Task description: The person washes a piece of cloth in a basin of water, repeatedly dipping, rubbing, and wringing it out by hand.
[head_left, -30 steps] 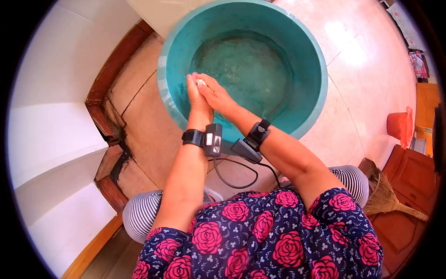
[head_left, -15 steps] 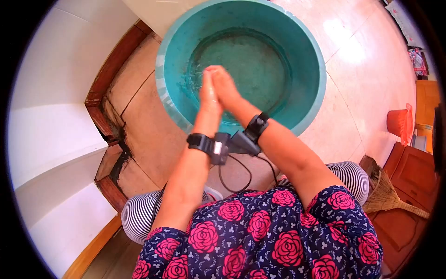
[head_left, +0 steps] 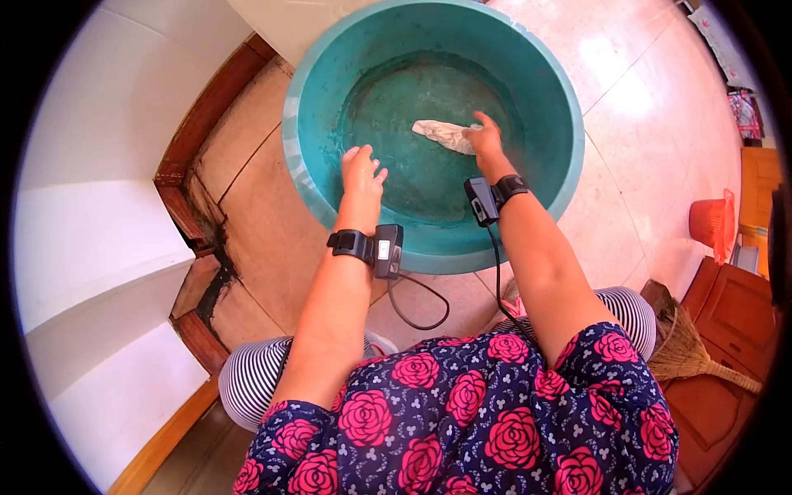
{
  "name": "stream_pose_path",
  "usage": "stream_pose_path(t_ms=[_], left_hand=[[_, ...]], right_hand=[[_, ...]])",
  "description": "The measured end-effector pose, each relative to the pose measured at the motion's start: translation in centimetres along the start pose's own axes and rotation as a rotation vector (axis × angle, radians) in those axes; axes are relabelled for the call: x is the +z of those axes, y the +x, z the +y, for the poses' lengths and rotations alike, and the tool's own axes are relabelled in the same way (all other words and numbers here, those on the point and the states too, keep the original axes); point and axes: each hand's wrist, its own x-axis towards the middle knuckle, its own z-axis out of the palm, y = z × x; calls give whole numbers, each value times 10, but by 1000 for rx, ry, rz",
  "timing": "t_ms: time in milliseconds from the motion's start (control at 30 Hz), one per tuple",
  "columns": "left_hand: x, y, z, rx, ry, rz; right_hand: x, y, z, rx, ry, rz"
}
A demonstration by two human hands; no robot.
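Observation:
Over the large green tub (head_left: pixel 301 161), my right hand (head_left: pixel 489 148) has the end of a crumpled whitish cloth (head_left: pixel 443 134) at its thumb. One finger of that hand sticks out upward, and the grip is partly hidden. The cloth stretches leftward from the hand, above the tub's bottom. My left hand (head_left: pixel 360 173) is at the tub's left inner side, fingers apart and nothing in it. Both wrists carry black strapped devices, the left device (head_left: pixel 386 252) and the right device (head_left: pixel 483 200), with cables running from them.
Shallow water appears to lie in the tub. White steps (head_left: pixel 107 289) with brown trim rise on the left. To the right are a red bin (head_left: pixel 711 221), a straw broom (head_left: pixel 681 342) and a brown wooden cabinet (head_left: pixel 734 313). My striped knees flank the tub's near side.
My hands, pressed together before, have come apart. The right has moved right, and the whitish cloth now shows beside it. The left stays near the tub's left side, its fingers spread.

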Motion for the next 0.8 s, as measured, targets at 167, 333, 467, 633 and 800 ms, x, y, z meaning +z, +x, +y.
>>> stream_pose_path(t_ms=[167, 333, 467, 633, 800], left_hand=[[4, 8, -16, -27, 77, -114], [1, 10, -26, -62, 165, -112], [-1, 11, -28, -72, 213, -99], [1, 6, -25, -55, 224, -75], [-2, 13, -27, -97, 253, -100]], right_hand=[[20, -40, -3, -313, -503, -378], [28, -38, -7, -58, -125, -462], [26, -38, -5, -330, -397, -49], [27, -40, -15, 225, 463, -531], [16, -22, -3, 83, 36, -205]])
